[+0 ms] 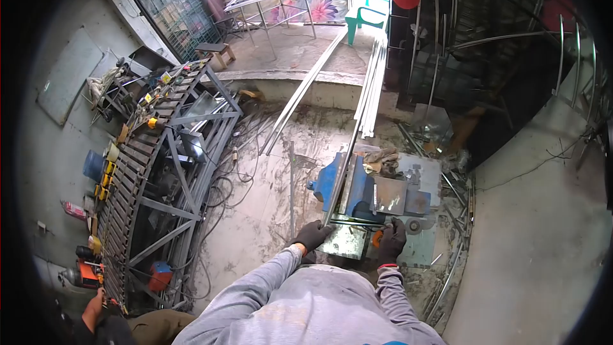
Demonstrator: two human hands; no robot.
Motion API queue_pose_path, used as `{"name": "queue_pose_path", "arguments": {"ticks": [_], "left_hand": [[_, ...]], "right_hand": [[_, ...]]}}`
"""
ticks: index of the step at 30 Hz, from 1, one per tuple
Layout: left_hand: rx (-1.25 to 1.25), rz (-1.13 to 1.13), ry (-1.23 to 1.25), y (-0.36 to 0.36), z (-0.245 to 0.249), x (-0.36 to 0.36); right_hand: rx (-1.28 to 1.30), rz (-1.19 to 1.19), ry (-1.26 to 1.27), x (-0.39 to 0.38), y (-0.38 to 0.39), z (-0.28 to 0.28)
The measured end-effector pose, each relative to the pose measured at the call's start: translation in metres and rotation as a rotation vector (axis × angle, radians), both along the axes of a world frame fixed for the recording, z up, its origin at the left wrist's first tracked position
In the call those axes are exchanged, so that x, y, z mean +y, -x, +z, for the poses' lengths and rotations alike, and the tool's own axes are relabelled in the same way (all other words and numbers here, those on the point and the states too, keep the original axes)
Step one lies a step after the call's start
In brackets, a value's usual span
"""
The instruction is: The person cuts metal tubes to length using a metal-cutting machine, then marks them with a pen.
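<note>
A long metal bar (343, 169) runs over the blue vise (327, 181) towards me. At its near end is my left hand (313, 235), in a dark glove, with the fingers closed round the bar. On the right, my gloved right hand (391, 240) is closed at the handle end of a hacksaw (357, 222), whose dark frame lies crosswise at the bar's near end. An orange part (377, 238) shows beside that hand. Below the saw is a shiny metal box (345, 241).
A slatted metal rack (137, 160) with tools stands left; another person's hand (94, 310) is at its lower end. Long bars (372, 89) extend beyond the vise. Metal plates (391, 195) and a cloth (383, 161) lie right of it. Cables cross the floor.
</note>
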State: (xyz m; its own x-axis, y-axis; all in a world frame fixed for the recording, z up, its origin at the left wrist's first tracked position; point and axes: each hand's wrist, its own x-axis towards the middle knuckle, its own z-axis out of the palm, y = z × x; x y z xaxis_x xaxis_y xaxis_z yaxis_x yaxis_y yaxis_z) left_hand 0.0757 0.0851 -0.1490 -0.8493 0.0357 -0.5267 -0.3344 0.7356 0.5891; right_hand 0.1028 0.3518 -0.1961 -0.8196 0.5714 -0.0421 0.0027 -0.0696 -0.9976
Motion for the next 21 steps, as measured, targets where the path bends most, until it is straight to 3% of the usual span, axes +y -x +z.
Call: {"name": "queue_pose_path", "arguments": {"ticks": [1, 6, 8, 13, 18, 21], "left_hand": [[0.014, -0.006, 0.004, 0.001, -0.004, 0.0], [0.106, 0.03, -0.139, 0.01, -0.021, -0.011], [0.139, 0.007, -0.176, 0.029, -0.015, -0.011], [0.204, 0.041, -0.327, 0.077, 0.003, -0.003], [0.124, 0.107, -0.5, 0.129, 0.058, 0.007], [0.104, 0.057, -0.451, 0.159, 0.045, 0.014]], "right_hand": [[0.026, 0.03, 0.089, -0.004, 0.004, 0.003], [0.048, 0.156, 0.04, -0.016, 0.029, 0.035], [0.009, 0.253, 0.16, -0.026, 0.045, 0.058], [-0.064, 0.385, 0.095, -0.049, 0.095, 0.076], [-0.198, 0.534, 0.033, -0.07, 0.169, 0.094], [-0.198, 0.599, 0.044, -0.091, 0.209, 0.104]]}}
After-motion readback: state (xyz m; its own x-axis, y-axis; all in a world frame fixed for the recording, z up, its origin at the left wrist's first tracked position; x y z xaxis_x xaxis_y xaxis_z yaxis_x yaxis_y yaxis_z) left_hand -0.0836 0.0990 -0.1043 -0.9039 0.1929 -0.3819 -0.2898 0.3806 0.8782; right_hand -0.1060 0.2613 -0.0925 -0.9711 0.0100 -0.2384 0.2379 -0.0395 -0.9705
